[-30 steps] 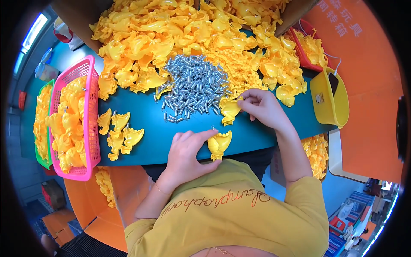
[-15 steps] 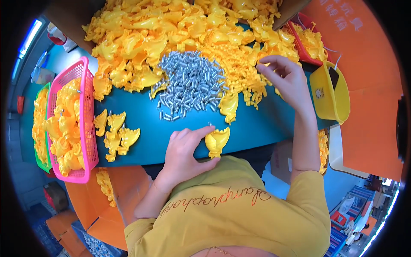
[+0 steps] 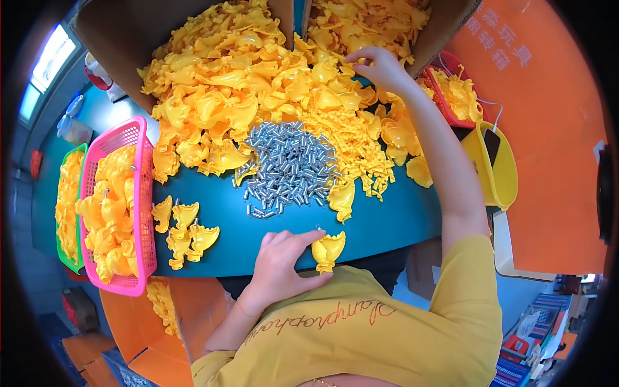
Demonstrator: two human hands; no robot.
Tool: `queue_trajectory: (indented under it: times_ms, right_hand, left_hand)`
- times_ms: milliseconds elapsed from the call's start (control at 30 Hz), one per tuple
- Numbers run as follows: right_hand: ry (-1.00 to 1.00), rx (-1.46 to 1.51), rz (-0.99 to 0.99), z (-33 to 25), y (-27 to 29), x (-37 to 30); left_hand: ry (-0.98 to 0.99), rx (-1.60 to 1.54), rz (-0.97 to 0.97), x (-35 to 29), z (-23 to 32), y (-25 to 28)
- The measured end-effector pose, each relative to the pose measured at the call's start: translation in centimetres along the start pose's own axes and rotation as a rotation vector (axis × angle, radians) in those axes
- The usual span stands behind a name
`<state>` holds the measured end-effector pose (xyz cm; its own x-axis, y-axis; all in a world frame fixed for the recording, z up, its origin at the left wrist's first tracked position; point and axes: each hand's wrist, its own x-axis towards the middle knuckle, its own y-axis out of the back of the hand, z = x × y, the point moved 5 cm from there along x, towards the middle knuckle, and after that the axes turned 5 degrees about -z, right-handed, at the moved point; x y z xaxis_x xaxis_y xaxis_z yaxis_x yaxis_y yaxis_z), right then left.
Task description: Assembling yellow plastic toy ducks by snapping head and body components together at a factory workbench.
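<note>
My left hand (image 3: 284,263) is closed on a curved yellow plastic shell piece (image 3: 328,251) at the table's near edge, pinching it between thumb and forefinger. A small metal bit shows at its top, by the fingertip. My right arm stretches far across the table. At its end, my right hand (image 3: 383,71) is over the heap of yellow shell pieces (image 3: 219,84), thumb and forefinger apart and fingertips at some pieces near the carton. Between the hands lie a pile of small silvery metal cylinders (image 3: 290,164) and a heap of tiny yellow parts (image 3: 354,148).
A pink basket (image 3: 147,219) of yellow pieces stands at the left beside a green basket (image 3: 80,258). Several joined yellow pieces (image 3: 184,232) lie nearby. Cardboard cartons (image 3: 122,39) stand behind the heap. At the right are a red basket (image 3: 451,116) and a yellow bin (image 3: 503,174).
My right hand has moved farther away and leftward, from beside the small yellow parts to the shell pieces at the back. The left hand keeps its piece; the whole view has shifted.
</note>
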<state>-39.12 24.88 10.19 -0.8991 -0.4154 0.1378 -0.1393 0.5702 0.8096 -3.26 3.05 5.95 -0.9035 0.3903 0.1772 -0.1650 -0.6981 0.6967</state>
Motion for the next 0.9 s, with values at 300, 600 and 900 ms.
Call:
queue_trajectory:
  times_ms: [300, 600, 900]
  right_hand:
    - [0.014, -0.19, -0.023, -0.5, 0.0, 3.6]
    - [0.328, -0.508, -0.061, -3.3, -2.8, 1.3]
    - [0.036, 0.293, -0.173, -7.9, 1.4, -12.6]
  left_hand:
    - [-0.011, -0.014, 0.013, 0.1, -0.2, 0.1]
    - [-0.026, -0.01, 0.02, 0.0, 0.1, 0.1]
    - [0.038, -0.014, 0.001, -0.3, -0.1, -0.1]
